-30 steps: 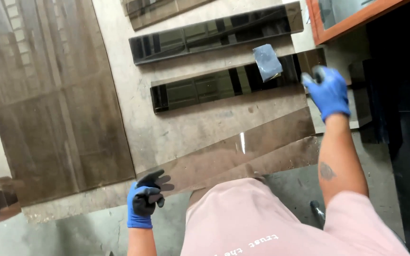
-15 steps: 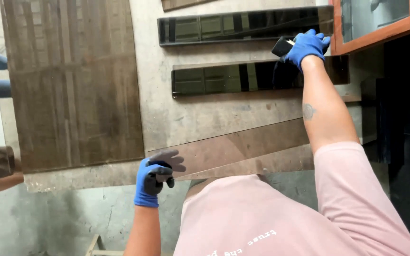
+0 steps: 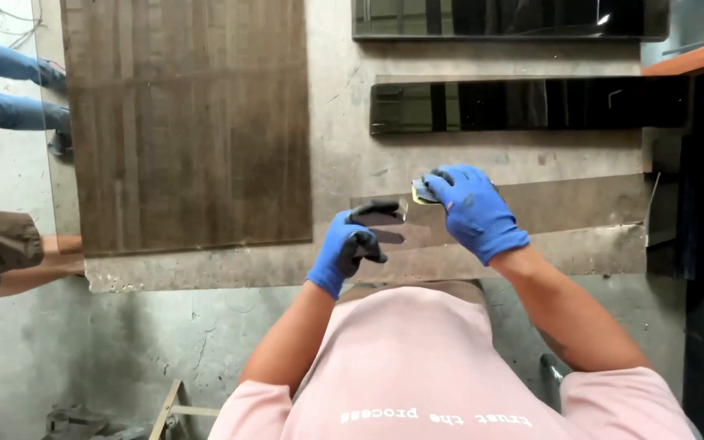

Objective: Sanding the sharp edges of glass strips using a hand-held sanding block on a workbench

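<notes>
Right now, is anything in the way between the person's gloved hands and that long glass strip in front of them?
Nothing visible is. The left hand grips the near end of the tinted glass strip, and the right hand presses a small pad against its upper edge. The other dark glass strips lie farther back on the table.

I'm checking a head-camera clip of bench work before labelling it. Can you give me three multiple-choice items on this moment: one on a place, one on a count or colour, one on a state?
1. Where is the large brown panel?
A. left of both hands
B. right of both hands
C. under the hands

2. How many dark glossy strips lie at the far side of the bench?
A. one
B. two
C. four

3. What is the right hand doing?
A. hanging free
B. pressing a small pad onto the clear pane
C. gripping a hammer

Answers:
1 A: it fills the bench's left part.
2 B: upper strip and lower strip.
3 B: its grip covers the small pad on the clear pane, while the left hand rests at the pane's left end.
</notes>
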